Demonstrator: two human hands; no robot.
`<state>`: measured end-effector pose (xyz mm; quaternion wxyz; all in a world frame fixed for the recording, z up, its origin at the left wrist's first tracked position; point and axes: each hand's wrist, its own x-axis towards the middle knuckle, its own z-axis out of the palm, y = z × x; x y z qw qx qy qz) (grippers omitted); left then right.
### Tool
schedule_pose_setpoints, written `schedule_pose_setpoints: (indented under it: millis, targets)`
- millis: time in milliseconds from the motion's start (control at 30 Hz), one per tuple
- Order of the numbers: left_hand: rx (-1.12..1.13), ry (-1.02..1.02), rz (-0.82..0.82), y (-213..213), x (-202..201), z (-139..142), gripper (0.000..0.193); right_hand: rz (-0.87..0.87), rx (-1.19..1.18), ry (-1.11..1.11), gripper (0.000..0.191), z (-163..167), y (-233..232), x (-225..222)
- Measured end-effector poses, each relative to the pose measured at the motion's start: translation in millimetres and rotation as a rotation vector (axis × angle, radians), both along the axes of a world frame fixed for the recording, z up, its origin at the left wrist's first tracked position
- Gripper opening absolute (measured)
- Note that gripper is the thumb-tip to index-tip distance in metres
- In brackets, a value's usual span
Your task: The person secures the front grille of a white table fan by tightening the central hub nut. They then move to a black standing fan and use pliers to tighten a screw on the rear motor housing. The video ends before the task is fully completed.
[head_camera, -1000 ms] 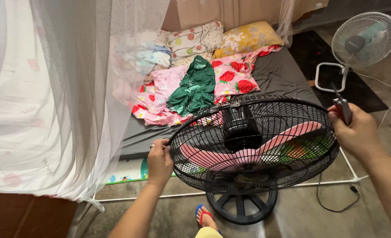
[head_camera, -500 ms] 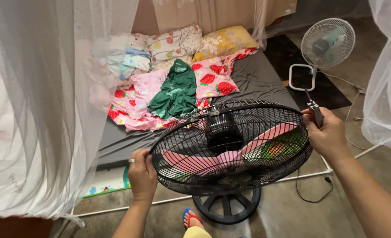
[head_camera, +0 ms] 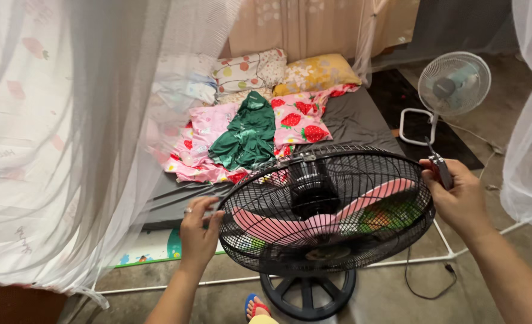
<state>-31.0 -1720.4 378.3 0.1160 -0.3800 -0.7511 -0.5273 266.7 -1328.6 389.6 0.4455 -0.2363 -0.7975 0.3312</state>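
A black standing fan (head_camera: 326,210) with pink blades and a round wire grille stands right in front of me, tilted face-up on a round black base (head_camera: 308,294). My left hand (head_camera: 198,231) grips the grille's left rim. My right hand (head_camera: 455,192) holds the right rim and also pinches a small dark tool (head_camera: 440,165) against it, its thin tip sticking up.
A low mattress (head_camera: 356,120) lies beyond with pillows, a pink strawberry-print cloth (head_camera: 302,117) and a green garment (head_camera: 248,132). White netting (head_camera: 68,138) hangs at left and far right. A small white fan (head_camera: 452,84) stands on the floor at right. A black cord (head_camera: 425,282) trails below.
The view has shifted slightly; the fan and both hands sit a little further right and lower in the picture. Both hands keep their grip on the grille's rim.
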Motion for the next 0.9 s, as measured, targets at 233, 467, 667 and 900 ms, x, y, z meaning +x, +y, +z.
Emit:
schedule_pose_setpoints:
  millis: [233,467,667,900]
  targets:
    - [-0.094,0.181,-0.107,44.9,14.9,66.3,0.024,0.218,0.095,-0.152,0.032,73.3,-23.9,-30.0]
    - [-0.219,0.169,-0.117,57.6,7.1,79.1,0.011,0.108,0.152,-0.433,0.016,94.7,-9.6,-46.3]
    - [-0.214,0.212,-0.113,71.3,-4.8,58.6,0.008,0.211,-0.049,-0.339,0.017,72.2,30.3,-58.7]
    - [-0.241,-0.17,-0.342,79.5,-43.2,32.5,0.013,0.225,-0.202,-0.457,0.014,68.9,39.0,-53.1]
